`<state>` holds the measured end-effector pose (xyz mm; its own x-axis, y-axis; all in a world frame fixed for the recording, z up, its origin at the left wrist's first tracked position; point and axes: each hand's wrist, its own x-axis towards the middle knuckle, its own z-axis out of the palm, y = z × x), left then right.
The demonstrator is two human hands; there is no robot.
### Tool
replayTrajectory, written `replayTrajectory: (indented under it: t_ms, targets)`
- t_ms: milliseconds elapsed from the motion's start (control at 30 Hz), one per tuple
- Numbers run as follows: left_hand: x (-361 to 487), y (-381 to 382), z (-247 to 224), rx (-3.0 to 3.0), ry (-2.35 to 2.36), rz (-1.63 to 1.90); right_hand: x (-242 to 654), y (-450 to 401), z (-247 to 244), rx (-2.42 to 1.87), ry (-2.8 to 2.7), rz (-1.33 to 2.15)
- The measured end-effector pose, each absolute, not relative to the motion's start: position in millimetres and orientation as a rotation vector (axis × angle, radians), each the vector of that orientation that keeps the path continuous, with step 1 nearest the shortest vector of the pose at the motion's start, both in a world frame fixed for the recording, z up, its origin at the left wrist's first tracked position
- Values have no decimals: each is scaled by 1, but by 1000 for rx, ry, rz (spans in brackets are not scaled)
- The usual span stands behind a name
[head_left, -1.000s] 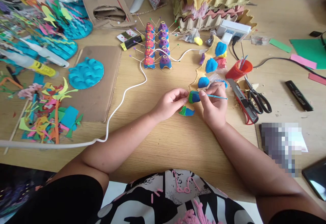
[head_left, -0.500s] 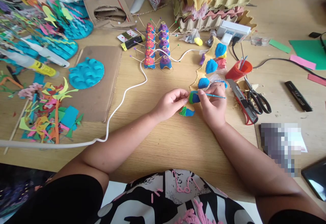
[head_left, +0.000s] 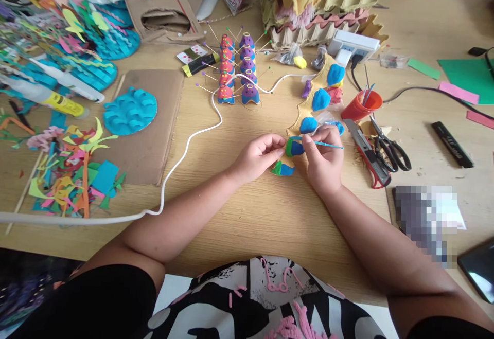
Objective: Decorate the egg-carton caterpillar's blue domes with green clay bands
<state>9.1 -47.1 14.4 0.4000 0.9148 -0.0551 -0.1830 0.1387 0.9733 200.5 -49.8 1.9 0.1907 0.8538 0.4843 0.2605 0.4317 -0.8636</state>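
A tan egg-carton strip (head_left: 305,107) lies before me, with lumps of blue clay (head_left: 320,100) along its cups. The two nearest cups carry green and blue clay (head_left: 296,147). My left hand (head_left: 258,158) pinches the strip's left edge beside the green clay, thumb and forefinger closed. In my right hand (head_left: 325,161) is a thin blue modelling tool (head_left: 330,145), gripped like a pen. Its tip reaches left over the top of the green and blue cup; whether it touches the clay is hard to see. The right hand's lower fingers are partly hidden.
A white cord (head_left: 189,146) loops across the table. Two rows of red and purple carton figures (head_left: 249,93) stand beyond it. An orange cup (head_left: 363,105), a utility knife (head_left: 366,151) and scissors (head_left: 389,148) sit right. Paper scraps (head_left: 73,179) and cardboard (head_left: 150,159) lie left.
The tool's tip has shifted slightly left and up across the green and blue cup, with a small turn of my right hand. My left hand stays in place.
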Motion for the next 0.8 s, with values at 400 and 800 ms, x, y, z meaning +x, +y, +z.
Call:
replayTrajectory:
  t_ms: [400, 800]
  targets:
    - [9, -46, 12, 1156, 793, 943, 199, -50, 3, -1101, -1348, 505]
    - [9, -47, 11, 1135, 809, 949, 198, -53, 7, -1057, -1338, 495]
